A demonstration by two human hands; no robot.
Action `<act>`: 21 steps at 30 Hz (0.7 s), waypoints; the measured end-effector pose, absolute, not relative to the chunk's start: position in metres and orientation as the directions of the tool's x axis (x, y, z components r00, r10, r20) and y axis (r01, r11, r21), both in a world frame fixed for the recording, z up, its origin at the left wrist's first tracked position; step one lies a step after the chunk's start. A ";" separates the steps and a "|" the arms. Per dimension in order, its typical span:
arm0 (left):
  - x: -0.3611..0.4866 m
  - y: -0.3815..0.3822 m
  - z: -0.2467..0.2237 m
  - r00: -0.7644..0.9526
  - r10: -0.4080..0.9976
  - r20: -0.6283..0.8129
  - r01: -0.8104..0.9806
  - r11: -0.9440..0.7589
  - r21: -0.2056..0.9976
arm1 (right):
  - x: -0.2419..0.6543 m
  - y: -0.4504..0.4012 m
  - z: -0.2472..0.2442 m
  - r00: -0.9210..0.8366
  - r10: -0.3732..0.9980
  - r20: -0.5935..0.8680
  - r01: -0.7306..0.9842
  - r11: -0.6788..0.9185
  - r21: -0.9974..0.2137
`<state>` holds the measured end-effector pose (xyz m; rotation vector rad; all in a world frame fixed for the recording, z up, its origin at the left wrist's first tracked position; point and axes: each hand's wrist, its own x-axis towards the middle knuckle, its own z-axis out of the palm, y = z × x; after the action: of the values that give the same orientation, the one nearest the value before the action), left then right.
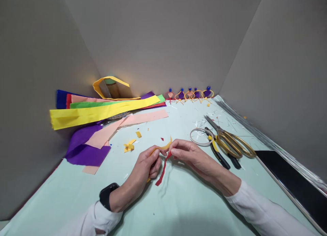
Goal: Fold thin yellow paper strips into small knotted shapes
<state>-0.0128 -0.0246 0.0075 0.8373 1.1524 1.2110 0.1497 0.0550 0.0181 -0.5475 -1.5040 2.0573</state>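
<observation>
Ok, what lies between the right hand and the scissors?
In the head view, a pale ring and the pliers lie between the right hand and the scissors; the pliers run partly under the scissors.

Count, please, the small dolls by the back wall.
5, in a row by the back wall. From the left: first doll, pink; second doll, purple; third doll, pink; fourth doll, purple; fifth doll, purple, at the right end. More may be hidden.

Pliers (217,155): faint marking along one black handle, too small to read.
Table (178,205) and everything on it: no readable text.
</observation>
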 end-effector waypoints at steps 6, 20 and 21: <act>-0.010 -0.027 0.010 -0.023 0.983 -0.184 -0.176 0.177 0.968 | 0.149 0.056 0.016 -0.753 0.650 -0.100 -0.178 -0.349 -0.920; -0.011 -0.028 0.009 0.131 0.958 -0.256 -0.186 0.277 0.943 | 0.154 0.065 0.019 -0.675 0.732 -0.089 -0.247 -0.338 -0.908; -0.011 -0.028 0.009 0.130 0.959 -0.252 -0.183 0.273 0.944 | 0.155 0.066 0.020 -0.677 0.731 -0.088 -0.245 -0.337 -0.909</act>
<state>-0.0109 -0.0281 0.0089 0.9181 1.1031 1.0273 0.1547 0.0656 0.0199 -0.6631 -1.2740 2.0510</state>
